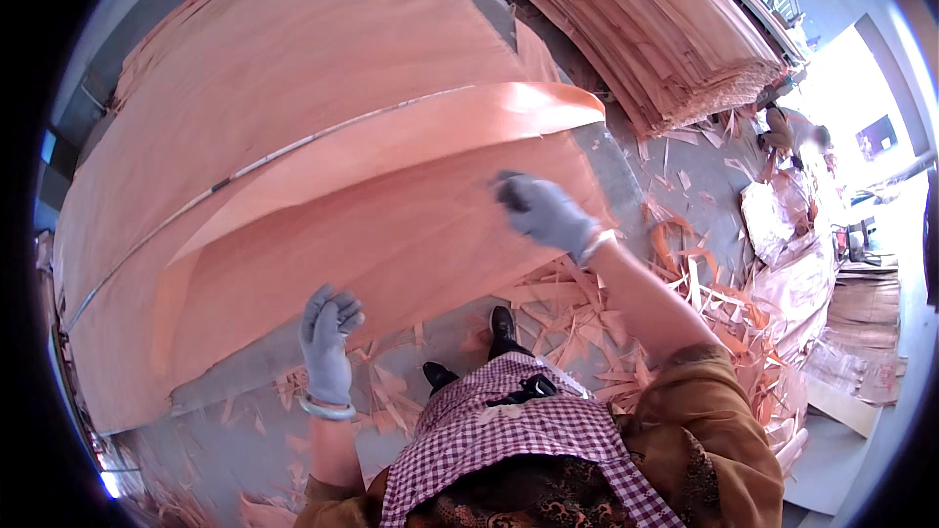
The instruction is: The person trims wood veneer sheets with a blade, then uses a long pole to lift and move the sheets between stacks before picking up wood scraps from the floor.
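A broad stack of thin reddish wood veneer sheets (372,29) spreads out in front of me. Across it, a loose veneer sheet (440,132) bows upward in a long curl, bright at its right end. A thin white-and-dark rod (210,191) runs along behind this curl. My left hand (330,347), in a grey glove, is near the front edge of the veneer, its fingers loosely bent and apart with nothing visible in them. Above the sheet's right part, my right hand (553,217) wears a grey glove; its dark fingertips are smeared by motion, hiding any grip.
Torn veneer scraps (626,332) litter the floor around my feet and to the right. At the back right stands a thick pile of veneer (646,29). Another person (792,132) crouches at the far right, beyond a pale wrapped bundle (782,220).
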Tool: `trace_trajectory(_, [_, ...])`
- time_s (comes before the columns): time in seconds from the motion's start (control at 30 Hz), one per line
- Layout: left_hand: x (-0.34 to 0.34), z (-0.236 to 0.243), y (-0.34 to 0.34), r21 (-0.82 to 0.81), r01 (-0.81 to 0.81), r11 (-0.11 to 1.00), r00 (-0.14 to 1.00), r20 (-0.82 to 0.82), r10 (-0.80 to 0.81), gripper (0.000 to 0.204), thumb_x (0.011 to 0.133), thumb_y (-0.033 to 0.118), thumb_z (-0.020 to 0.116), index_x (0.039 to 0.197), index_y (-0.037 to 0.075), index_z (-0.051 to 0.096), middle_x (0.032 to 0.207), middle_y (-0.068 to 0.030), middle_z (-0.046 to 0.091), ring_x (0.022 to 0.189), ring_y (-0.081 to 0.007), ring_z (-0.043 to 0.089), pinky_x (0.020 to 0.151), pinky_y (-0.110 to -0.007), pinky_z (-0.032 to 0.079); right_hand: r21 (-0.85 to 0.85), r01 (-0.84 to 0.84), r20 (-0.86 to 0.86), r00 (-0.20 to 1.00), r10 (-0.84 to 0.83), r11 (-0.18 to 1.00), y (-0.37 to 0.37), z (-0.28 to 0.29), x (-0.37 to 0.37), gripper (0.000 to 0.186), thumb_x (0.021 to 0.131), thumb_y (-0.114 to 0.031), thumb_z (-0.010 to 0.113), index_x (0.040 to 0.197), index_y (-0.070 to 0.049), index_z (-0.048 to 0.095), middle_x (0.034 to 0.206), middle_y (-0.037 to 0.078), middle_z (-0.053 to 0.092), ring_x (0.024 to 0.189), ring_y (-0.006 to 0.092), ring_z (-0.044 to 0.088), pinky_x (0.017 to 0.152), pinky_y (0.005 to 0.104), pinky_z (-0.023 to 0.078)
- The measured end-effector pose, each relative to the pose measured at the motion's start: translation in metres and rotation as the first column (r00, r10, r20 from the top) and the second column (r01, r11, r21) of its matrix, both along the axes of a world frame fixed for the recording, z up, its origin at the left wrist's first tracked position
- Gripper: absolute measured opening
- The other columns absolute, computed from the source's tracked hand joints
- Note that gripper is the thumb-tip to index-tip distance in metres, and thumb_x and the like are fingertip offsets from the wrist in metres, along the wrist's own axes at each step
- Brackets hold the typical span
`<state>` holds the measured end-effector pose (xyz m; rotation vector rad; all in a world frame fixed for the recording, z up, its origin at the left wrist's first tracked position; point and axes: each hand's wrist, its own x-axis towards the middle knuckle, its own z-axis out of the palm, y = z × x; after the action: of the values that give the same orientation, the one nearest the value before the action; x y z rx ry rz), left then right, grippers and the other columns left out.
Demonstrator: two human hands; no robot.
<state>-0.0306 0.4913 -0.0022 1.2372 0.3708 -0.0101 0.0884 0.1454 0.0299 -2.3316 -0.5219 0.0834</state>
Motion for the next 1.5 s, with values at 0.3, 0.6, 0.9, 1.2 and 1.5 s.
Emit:
trace_trajectory(0.3, [0.152,0.094,-0.193,0.848,-0.362,0.387,0.561,0.53,-0.636,0.026,0.078,0.014,0.063,0.1,0.002,0.059,0.108,-0.0178,0.057,0.107,-0.0385,0.049,0.093,-0.048,0.036,0.345,0.763,-0.772,0.562,-0.298,0.547,-0.196,0.012,0.067,0.022,0.087,-0.017,0.052,0.104,-0.004,0.051,0.078,0.01,0.062,0.06,0.0151,0.061,0.044,0.0225,0.044])
trace_trajectory(0.6, [0.325,-0.003,-0.338,0.908,-0.391,-0.147,0.698,0.189,-0.691,0.036,0.083,0.033,0.055,0.11,0.009,0.058,0.109,-0.0133,0.058,0.109,-0.031,0.05,0.095,-0.045,0.033,0.462,0.654,-0.69,0.689,-0.221,0.599,-0.229,-0.032,0.161,0.018,0.089,-0.017,0.049,0.097,-0.002,0.045,0.079,0.015,0.063,0.058,0.0209,0.063,0.047,0.0301,0.05])
trace_trajectory(0.9, [0.308,-0.022,-0.336,0.896,-0.371,-0.244,0.601,0.032,-0.799,0.004,0.07,0.013,0.057,0.073,0.012,0.054,0.068,-0.0056,0.054,0.069,-0.0231,0.055,0.068,-0.037,0.039,0.362,0.6,-0.669,0.7,-0.25,0.713,-0.268,-0.053,0.166,0.019,0.09,-0.02,0.045,0.094,-0.002,0.046,0.065,0.012,0.059,0.046,0.0185,0.057,0.039,0.0288,0.045])
trace_trajectory(1.2, [0.184,-0.024,-0.263,0.962,-0.146,-0.231,0.656,-0.08,-0.75,0.004,0.067,0.009,0.055,0.069,0.008,0.051,0.062,-0.006,0.05,0.062,-0.0241,0.051,0.07,-0.039,0.039,-0.592,0.145,0.034,0.987,-0.155,0.793,-0.208,-0.072,0.157,0.019,0.083,-0.019,0.053,0.093,-0.004,0.056,0.065,0.01,0.06,0.06,0.024,0.062,0.053,0.0341,0.05])
trace_trajectory(1.5, [0.199,0.0,-0.336,0.927,-0.335,0.166,0.663,0.357,-0.658,0.04,0.072,0.033,0.057,0.1,0.004,0.056,0.103,-0.0157,0.052,0.1,-0.0325,0.047,0.086,-0.048,0.036,-0.544,0.23,-0.259,0.869,-0.422,0.807,-0.199,-0.069,0.143,0.037,0.09,-0.022,0.038,0.125,-0.012,0.042,0.089,0.025,0.061,0.082,0.0385,0.06,0.068,0.0463,0.048])
